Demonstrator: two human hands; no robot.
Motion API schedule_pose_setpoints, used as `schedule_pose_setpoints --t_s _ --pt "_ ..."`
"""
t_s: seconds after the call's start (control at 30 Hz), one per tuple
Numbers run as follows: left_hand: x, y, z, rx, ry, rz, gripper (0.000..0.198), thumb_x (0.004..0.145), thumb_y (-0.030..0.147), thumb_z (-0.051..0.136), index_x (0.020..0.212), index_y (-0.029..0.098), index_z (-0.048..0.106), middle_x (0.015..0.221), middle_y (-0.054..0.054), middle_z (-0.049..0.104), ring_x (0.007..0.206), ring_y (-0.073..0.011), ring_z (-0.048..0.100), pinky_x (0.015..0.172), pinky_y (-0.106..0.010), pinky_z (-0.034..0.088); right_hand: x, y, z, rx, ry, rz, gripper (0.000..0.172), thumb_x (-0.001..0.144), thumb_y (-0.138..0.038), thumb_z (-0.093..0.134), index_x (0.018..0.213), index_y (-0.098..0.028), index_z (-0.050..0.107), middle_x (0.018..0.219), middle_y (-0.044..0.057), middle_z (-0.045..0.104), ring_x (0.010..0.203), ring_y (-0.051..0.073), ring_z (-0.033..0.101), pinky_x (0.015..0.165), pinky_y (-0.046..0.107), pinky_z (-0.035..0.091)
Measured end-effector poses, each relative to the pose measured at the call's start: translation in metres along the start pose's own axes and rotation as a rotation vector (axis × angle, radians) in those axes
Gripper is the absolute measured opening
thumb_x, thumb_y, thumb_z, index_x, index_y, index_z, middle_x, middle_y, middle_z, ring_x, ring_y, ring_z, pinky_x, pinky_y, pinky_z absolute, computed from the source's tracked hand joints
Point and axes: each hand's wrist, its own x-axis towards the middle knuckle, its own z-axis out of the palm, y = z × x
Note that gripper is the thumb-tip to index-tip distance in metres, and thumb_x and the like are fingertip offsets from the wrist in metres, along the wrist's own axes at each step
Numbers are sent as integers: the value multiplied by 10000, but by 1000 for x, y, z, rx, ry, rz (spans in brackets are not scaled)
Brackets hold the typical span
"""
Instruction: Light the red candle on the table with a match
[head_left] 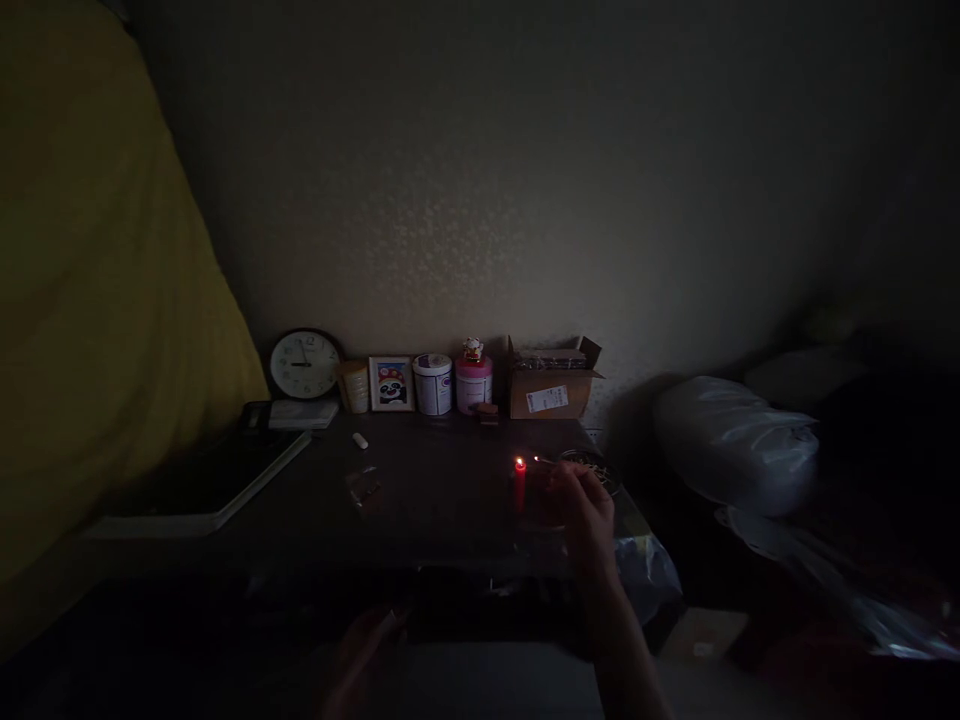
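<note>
Just beside right grip (589, 503): candle (520, 487)

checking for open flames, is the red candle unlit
No, the candle has a small bright flame at its top, near the right hand.

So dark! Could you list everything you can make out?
Table: one, dark, centre
Lit candle: one, red, on table
Match: one, pale, right of candle
Thin sticks: several, pale, table's right
Clock: one, white-faced, back left
Cup-like container: one, tan, beside clock
Framed panda picture: one, white-framed, back
Canisters: two, white and pink, back
Figurine: one, white-red, on pink canister
Cardboard box: one, brown, back right
Small object: one, white, table's left
Packet: one, clear, nearer
Cloth: one, yellow, far left
Bulging bag: one, whitish, right
Wall: one, grey, behind
Right hand: one, bare, holding match
Left hand: one, blurred, lower centre
</note>
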Motion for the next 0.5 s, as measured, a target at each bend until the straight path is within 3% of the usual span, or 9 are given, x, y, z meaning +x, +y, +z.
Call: schedule_pose_setpoints --t_s 0.1,0.2,0.27,0.37,0.5 --pt "-3 1 1 5 -6 8 279 637 432 690 862 271 656 1042 -68 715 1276 -306 390 1047 -484 356 -15 -3 -4 46 -168 64 378 801 -552 485 649 -217 574 591 26 616 498 148 551 456 258 437" --pt "6 -5 6 -4 16 7 302 613 430 707 850 250 663 1035 -81 719 1234 -329 444 1029 -483 377 -36 7 -5 -115 -492 80 303 729 -471 614 618 -190 601 624 3 610 576 132 562 513 220 424" --pt "13 -10 8 -28 60 1 294 608 431 706 824 234 666 1013 -91 725 1189 -337 494 1019 -489 382 -47 16 -7 -212 -539 65 262 744 -423 610 644 -180 610 652 -8 597 611 117 546 543 203 409" --pt "19 -16 8 -56 95 0 287 609 441 700 805 235 671 1004 -94 728 1158 -332 524 1017 -490 378 -55 26 -16 -128 -540 170 239 797 -406 556 719 -188 614 636 -14 583 583 119 536 538 219 413" --pt "18 -13 5 -79 72 -29 336 520 441 763 781 240 692 992 -83 734 1158 -356 517 1020 -486 373 -58 37 -40 -144 -562 197 168 723 -348 657 632 -206 651 622 26 600 603 176 536 568 292 425"
